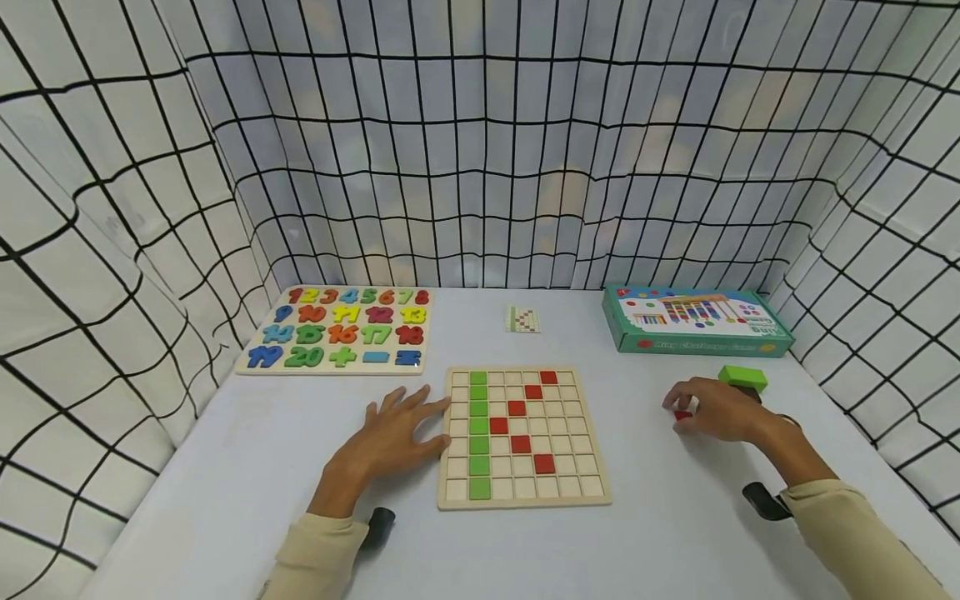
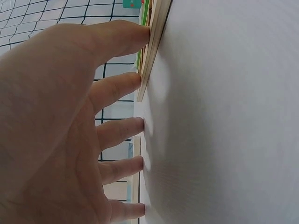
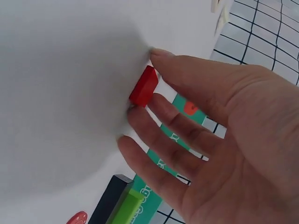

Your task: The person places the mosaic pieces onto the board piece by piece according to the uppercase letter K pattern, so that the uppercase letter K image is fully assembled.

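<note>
A wooden grid board (image 1: 525, 503) lies flat, with a full column of green tiles (image 1: 478, 445) and several red tiles (image 1: 517, 408) in diagonal lines. My left hand (image 1: 397, 437) is spread at the board's left edge, thumb and index fingertips touching its side, as the left wrist view also shows. The other left fingertips rest on the table. To the right of the board, my right hand (image 1: 712, 410) is low over the table. Its thumb and fingers close around a loose red tile (image 3: 144, 87), seen between thumb tip and the index and middle fingertips.
Beside the right hand are a bright green block (image 1: 743, 378) and a dark block (image 3: 111, 198). A green game box (image 1: 705, 343) stands at the back right. A small pattern card (image 1: 522, 319) lies behind the board, and a number puzzle (image 1: 337, 332) back left. Black netting surrounds the table.
</note>
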`<state>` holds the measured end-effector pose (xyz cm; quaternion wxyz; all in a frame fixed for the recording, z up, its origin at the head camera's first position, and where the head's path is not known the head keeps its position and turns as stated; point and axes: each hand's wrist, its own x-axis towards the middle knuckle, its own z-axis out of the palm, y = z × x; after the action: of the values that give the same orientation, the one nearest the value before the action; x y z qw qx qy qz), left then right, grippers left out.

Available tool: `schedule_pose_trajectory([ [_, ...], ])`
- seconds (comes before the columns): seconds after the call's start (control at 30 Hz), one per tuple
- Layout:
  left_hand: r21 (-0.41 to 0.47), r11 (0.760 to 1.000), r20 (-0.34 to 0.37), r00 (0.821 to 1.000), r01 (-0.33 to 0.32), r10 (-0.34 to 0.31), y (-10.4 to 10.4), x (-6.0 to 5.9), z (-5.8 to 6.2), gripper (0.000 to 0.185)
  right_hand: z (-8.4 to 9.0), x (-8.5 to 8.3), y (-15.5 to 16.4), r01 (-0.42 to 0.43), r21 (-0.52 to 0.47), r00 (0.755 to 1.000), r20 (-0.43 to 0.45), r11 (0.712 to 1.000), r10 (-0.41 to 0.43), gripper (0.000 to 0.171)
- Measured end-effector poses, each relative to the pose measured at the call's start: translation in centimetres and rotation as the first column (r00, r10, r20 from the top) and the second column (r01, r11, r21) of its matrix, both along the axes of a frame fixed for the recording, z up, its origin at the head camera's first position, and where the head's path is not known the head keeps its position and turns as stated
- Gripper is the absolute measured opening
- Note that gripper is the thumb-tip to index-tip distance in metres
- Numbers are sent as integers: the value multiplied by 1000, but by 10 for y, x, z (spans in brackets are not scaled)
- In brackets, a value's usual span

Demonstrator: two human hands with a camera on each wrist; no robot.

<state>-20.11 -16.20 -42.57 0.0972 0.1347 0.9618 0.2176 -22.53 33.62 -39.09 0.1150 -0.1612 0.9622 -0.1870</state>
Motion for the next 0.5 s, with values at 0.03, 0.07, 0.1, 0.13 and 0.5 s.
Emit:
schedule_pose_trajectory([
  [0.03,0,1000,0,1000,0,0,1,0,0,65,1,1,0,7,-5,1000,7,1000,-7,37],
  [0.07,-1,1000,0,1000,1,-1,1,0,0,65,2,1,1,10,-5,1000,14,1000,-10,38],
  [0.1,-2,1000,0,1000,2,-2,2,-1,0,65,3,1,2,14,-5,1000,22,1000,-14,37],
  [0.13,-4,1000,0,1000,2,-2,2,-1,0,65,3,1,3,18,-4,1000,26,1000,-17,37],
  [0.5,-10,1000,13,1000,5,-5,2,0,3,66,-2,-1,11,22,-8,1000,15,1000,-22,18],
])
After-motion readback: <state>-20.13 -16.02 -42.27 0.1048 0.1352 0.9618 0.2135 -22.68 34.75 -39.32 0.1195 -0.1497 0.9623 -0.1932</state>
